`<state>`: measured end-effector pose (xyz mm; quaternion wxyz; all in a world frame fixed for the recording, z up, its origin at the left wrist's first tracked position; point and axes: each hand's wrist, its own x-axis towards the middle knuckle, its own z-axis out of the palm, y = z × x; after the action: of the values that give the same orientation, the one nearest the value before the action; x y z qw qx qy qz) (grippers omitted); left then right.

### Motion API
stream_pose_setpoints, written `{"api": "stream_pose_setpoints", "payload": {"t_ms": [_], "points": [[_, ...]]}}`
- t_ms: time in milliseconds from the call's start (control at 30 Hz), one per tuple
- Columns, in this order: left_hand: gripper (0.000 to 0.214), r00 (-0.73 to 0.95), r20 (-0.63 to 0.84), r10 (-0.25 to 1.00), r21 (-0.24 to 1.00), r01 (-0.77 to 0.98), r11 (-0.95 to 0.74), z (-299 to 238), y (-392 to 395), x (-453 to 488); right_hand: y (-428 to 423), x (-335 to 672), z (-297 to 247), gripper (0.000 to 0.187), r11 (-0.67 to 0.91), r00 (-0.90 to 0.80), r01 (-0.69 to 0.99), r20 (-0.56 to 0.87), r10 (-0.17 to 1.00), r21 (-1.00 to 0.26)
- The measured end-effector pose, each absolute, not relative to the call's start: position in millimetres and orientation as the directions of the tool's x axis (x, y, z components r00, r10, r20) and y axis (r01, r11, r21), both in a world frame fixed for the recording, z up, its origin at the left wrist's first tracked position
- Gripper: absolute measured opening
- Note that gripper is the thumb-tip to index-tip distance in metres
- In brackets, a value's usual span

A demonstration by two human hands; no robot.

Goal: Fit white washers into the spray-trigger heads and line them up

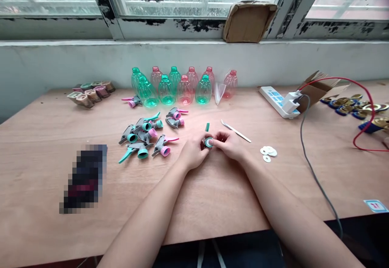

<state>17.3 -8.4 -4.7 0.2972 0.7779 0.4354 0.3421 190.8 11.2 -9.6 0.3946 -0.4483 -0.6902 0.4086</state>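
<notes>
Over the middle of the table, my left hand (194,151) is closed around a spray trigger head (207,128) whose green lever points away from me. The green collar faces up toward me, and a white washer (208,141) shows inside its ring. My right hand (229,144) is closed, its thumb and fingertips pressed on that washer at the collar. Most of the trigger head's body is hidden by my left fingers. White tweezers (236,131) lie just beyond my right hand. Several loose white washers (268,151) lie to its right.
Several grey trigger heads with green or pink collars (142,134) lie left of my hands. Green and pink clear bottles (184,92) stand at the back. A power strip (279,102) with a grey cable (306,158) and red cord (369,98) is right. A blurred dark item (85,179) lies left.
</notes>
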Motion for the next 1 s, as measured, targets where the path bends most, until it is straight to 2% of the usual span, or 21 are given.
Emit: {"api": "stream_pose_setpoints", "payload": {"t_ms": [400, 533, 700, 1000], "points": [[0.044, 0.312, 0.277, 0.909, 0.781, 0.478, -0.402, -5, -9, 22, 12, 184, -17, 0.026, 0.259, -0.219, 0.249, 0.206, 0.954, -0.933], [0.041, 0.270, 0.285, 0.920, 0.804, 0.456, -0.382, -3, -10, 21, 7, 184, -13, 0.018, 0.411, -0.145, 0.325, 0.385, 0.911, -0.852], [0.028, 0.245, 0.326, 0.913, 0.743, 0.531, -0.408, 0, -13, 19, 2, 183, -12, 0.008, 0.599, -0.196, 0.398, 0.573, 0.796, -0.695], [0.027, 0.275, 0.346, 0.897, 0.670, 0.597, -0.442, -2, -12, 18, 1, 186, -11, 0.010, 0.597, -0.246, 0.470, 0.553, 0.796, -0.650]]}}
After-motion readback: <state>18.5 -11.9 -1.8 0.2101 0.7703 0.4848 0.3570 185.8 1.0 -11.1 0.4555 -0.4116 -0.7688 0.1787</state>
